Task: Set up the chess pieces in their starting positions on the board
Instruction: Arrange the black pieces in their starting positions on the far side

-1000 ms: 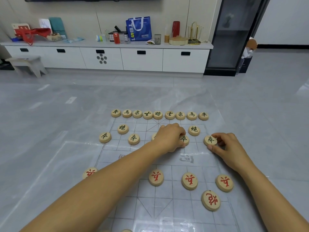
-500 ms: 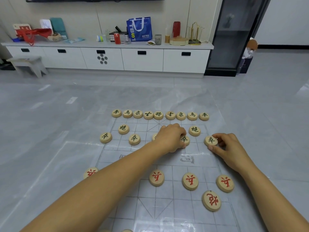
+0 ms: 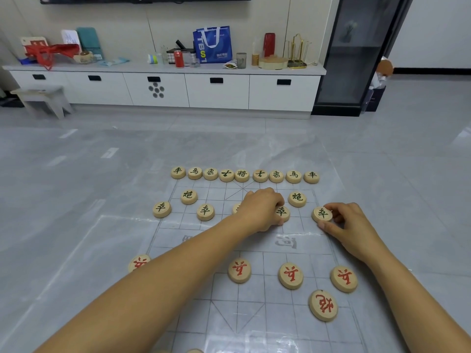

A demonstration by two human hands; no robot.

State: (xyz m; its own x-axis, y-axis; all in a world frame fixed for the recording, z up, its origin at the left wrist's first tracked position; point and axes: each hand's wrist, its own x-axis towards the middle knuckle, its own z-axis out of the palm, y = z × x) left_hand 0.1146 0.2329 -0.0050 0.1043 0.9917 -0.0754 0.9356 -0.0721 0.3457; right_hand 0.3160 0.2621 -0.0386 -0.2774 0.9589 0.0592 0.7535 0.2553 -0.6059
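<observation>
Your right hand (image 3: pixel 349 225) pinches a round pale wooden disc with a dark character (image 3: pixel 322 214) by its rim, thumb on the near edge and forefinger curled over the far one. The disc lies flat at your fingertips on the thin clear plastic board sheet (image 3: pixel 254 319). Your left hand (image 3: pixel 262 211) is knuckles-up, fingers curled down onto a second dark-lettered wooden disc (image 3: pixel 282 212) that lies just under its fingertips. The thumb seems to close on the near rim, though the knuckles hide part of that grip. These pieces look light, rigid and smooth-faced, and thick enough to give you a rim to hold, so take them by the edge rather than pressing on the lettered top. The sheet under your hands looks flimsy and creased, and probably slick on the grey tiled floor (image 3: pixel 76 174). Dragging a disc could ruck it and shift the neighbours, so lift and set down. Mind the dark-lettered cannon disc (image 3: pixel 297 198) just beyond the gap between your hands.
</observation>
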